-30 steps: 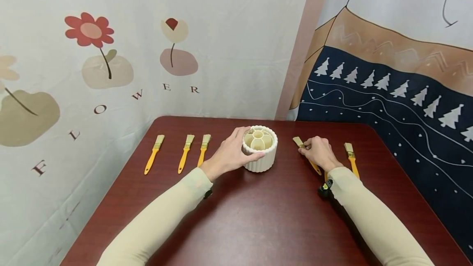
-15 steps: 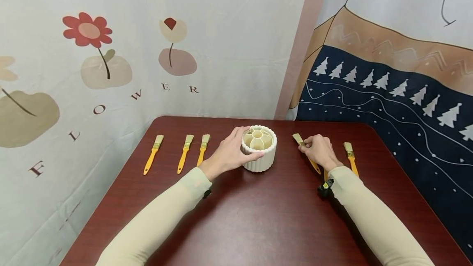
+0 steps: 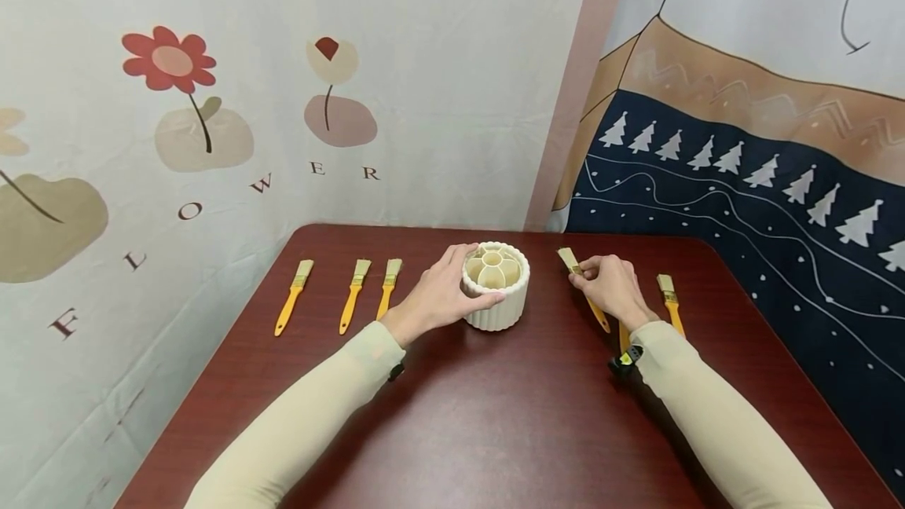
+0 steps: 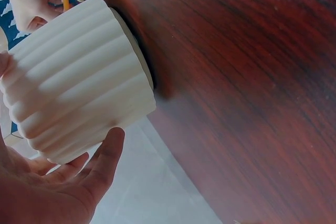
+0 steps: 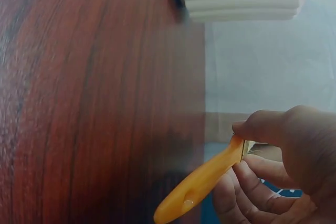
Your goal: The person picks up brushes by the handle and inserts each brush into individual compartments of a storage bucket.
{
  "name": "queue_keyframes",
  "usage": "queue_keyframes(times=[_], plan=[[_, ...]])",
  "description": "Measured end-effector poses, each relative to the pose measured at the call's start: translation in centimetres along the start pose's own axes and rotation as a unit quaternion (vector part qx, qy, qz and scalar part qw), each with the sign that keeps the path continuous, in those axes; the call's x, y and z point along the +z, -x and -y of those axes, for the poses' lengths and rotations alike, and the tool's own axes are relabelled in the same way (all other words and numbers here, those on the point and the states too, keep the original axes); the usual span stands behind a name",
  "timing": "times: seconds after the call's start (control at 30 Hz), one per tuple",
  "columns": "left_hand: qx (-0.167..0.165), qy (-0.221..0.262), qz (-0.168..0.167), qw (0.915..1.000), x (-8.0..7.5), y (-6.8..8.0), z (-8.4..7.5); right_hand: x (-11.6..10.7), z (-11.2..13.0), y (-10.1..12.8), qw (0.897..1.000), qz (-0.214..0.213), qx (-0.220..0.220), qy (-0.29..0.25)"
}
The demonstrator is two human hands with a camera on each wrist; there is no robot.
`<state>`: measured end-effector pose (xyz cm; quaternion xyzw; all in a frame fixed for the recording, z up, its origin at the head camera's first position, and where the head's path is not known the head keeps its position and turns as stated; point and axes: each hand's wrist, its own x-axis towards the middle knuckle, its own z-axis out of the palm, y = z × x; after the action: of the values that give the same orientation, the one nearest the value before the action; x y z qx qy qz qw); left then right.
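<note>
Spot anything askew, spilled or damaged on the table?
Nothing spilled or damaged. The ribbed holder stands upright in the left hand; the only slanted brush is the one the right hand pinches.

The held brush [image 5: 202, 182] is cut off below (right wrist view) — its bristles are hidden by the right hand [image 5: 283, 171].

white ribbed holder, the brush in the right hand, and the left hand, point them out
white ribbed holder [image 3: 498, 309], head view, front wall
brush [image 5: 202, 184], right wrist view, orange handle
left hand [image 3: 434, 297], head view, back of hand

three yellow brushes [image 3: 351, 294] left, one [image 3: 671, 303] far right, flower backdrop [image 3: 170, 61]
</note>
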<state>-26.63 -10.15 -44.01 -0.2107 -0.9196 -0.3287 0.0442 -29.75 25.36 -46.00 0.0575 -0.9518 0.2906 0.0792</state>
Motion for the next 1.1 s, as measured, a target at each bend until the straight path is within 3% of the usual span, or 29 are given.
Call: queue_keyframes(times=[0.63,1.1], plan=[[-0.004,-0.004,0.002,1.0000,0.2,0.0,0.1,-1.3,2.8,1.2,0.998,-0.018,-0.026,-0.054],[-0.004,-0.004,0.003,1.0000,0.0,0.0,0.0,-1.9,4.4,1.6,0.996,-0.022,-0.018,-0.086]])
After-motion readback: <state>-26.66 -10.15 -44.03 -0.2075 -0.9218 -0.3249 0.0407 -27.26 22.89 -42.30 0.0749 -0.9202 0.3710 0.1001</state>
